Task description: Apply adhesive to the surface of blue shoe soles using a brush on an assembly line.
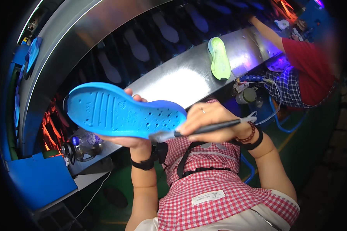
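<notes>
A bright blue shoe sole point(117, 111) lies tilted across the middle of the view, its grooved and dimpled face toward me. My left hand point(129, 141) holds it from beneath, with fingertips showing over the far edge and the rest of the fingers hidden behind it. In my right hand point(214, 119) is a brush point(219, 125) with a dark handle, gripped between the fingers. The brush's flat bristle end meets the near edge of the sole, close to its right part. A looped cord hangs from the handle's end.
Beyond the sole runs a curved metal ledge point(165, 82) bearing a yellow-green sole point(219, 59). Behind it, several soles lie in a dark channel. Bottles point(83, 140) and a blue box point(40, 179) are at left. At right, a co-worker in a red top point(310, 63) reaches over the ledge.
</notes>
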A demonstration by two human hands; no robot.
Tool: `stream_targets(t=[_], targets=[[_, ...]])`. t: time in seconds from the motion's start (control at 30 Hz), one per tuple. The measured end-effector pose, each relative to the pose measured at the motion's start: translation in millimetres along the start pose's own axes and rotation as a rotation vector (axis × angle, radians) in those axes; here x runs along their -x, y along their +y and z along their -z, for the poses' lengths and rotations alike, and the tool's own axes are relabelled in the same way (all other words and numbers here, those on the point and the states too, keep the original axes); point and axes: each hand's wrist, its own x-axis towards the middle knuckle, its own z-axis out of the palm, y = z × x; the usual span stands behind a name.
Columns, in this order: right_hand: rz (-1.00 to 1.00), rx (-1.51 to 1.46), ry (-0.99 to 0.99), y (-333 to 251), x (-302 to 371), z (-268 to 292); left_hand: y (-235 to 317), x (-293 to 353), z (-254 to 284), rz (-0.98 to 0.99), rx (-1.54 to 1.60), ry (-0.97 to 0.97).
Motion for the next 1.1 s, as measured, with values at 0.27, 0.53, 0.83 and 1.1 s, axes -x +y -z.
stream_targets(t=[0.27, 0.53, 0.83, 1.1], targets=[[-0.095, -0.028, 0.058, -0.4, 5.5, 5.7, 12.4, -3.0, 1.3, 0.007, 0.000, -0.279], [-0.312, -0.439, 0.161, 13.1, 11.4, 4.9, 12.9, -3.5, -17.8, -0.006, -0.099, 0.001], [-0.347, -0.190, 0.015, -16.0, 6.3, -4.1, -0.1, 24.4, 24.9, 0.494, -0.289, -0.056], [-0.223, -0.170, -0.260, -15.1, -1.2, 10.5, 14.2, 7.3, -1.2, 0.869, -0.421, -0.141]])
